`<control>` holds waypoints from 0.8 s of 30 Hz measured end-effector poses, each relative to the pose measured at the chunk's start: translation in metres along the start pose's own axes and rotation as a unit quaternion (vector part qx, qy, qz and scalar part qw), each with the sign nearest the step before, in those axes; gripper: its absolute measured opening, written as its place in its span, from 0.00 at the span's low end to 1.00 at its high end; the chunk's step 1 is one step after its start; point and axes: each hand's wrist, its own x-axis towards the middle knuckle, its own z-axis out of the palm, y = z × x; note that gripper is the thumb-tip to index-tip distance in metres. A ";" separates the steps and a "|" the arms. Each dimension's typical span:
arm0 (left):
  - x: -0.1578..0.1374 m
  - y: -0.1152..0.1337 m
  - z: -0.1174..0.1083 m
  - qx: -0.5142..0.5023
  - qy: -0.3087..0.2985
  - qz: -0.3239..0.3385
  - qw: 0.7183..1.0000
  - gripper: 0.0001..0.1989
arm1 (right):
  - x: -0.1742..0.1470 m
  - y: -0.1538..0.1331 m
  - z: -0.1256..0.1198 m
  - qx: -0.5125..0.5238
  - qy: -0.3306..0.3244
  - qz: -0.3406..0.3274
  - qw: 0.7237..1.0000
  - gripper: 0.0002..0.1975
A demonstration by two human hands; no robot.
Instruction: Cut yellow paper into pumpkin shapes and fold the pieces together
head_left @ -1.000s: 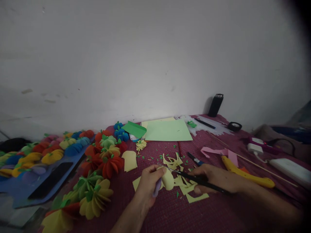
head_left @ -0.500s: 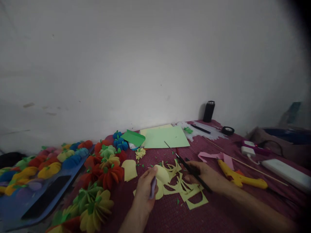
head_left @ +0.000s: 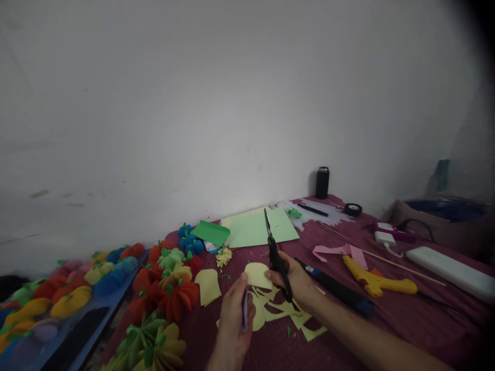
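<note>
My left hand (head_left: 234,314) is closed on a pale yellow paper cutout (head_left: 258,274) with a rounded top. A thin lavender piece (head_left: 244,310) is also tucked in that hand, mostly hidden by the fingers. My right hand (head_left: 292,281) grips black-handled scissors (head_left: 275,252), blades pointing up and looking shut. Its fingertips are at the cutout's right edge. Below both hands lie curved yellow paper offcuts (head_left: 284,309). A stack of similar yellow cutouts (head_left: 209,286) rests left of my left hand.
Colourful paper pumpkins (head_left: 180,299) crowd the left, some on a blue tray (head_left: 95,342). Green sheets (head_left: 251,229) lie by the wall. At right are a dark cutter-like tool (head_left: 340,288), a yellow glue gun (head_left: 373,281), a white power strip (head_left: 450,268) and a black can (head_left: 322,183).
My right hand has moved left to the cutout, and the scissors have swung from slanting left to nearly upright. The dark tool now shows beyond my right forearm. The view has shifted slightly.
</note>
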 end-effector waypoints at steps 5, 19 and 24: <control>-0.001 0.007 0.004 0.053 0.060 0.071 0.994 0.22 | 0.012 -0.006 -0.012 0.012 0.006 -0.028 1.000 0.24; 0.016 -0.001 -0.008 0.148 0.082 0.123 0.978 0.18 | 0.011 -0.017 -0.027 -0.007 0.006 0.024 1.000 0.20; 0.019 -0.002 -0.014 0.161 0.071 0.130 0.976 0.19 | 0.009 -0.008 -0.037 -0.154 -0.063 0.051 0.985 0.21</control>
